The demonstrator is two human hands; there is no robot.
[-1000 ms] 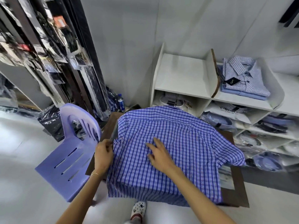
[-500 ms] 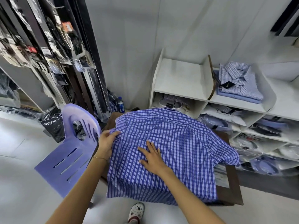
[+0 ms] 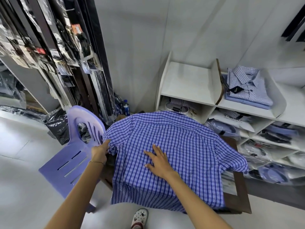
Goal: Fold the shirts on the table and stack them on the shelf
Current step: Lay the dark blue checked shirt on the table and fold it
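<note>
Right now my left fingers (image 3: pixel 105 143) are pinched on the bunched left sleeve (image 3: pixel 112 148) of the blue checked shirt (image 3: pixel 173 146), at about nine o'clock from the garment's middle. My right hand (image 3: pixel 159 160) lies flat and released on the back panel, fingers spread, pressing the cloth down without gripping anything. The two hands are near each other, the left at the shirt's edge, the right just inboard of it toward three o'clock.

The shirt lies face down across the bench (image 3: pixel 237 194), collar end at twelve o'clock, hem hanging over the near edge at six, so its long axis runs from me toward the shelf (image 3: pixel 189 96). The other sleeve (image 3: pixel 234 161) is spread out at three o'clock, well apart from both hands.

As I judge it, the coming fold turns on this: the sleeve I hold lies to the left of my flat palm, so it should swing across toward three o'clock, with the palm's line as the crease. My left hand is the nearer one for that.

Beyond the bench, at one o'clock, folded shirts (image 3: pixel 247 90) already sit in a shelf compartment; a purple chair (image 3: pixel 69 162) stands at nine o'clock.
</note>
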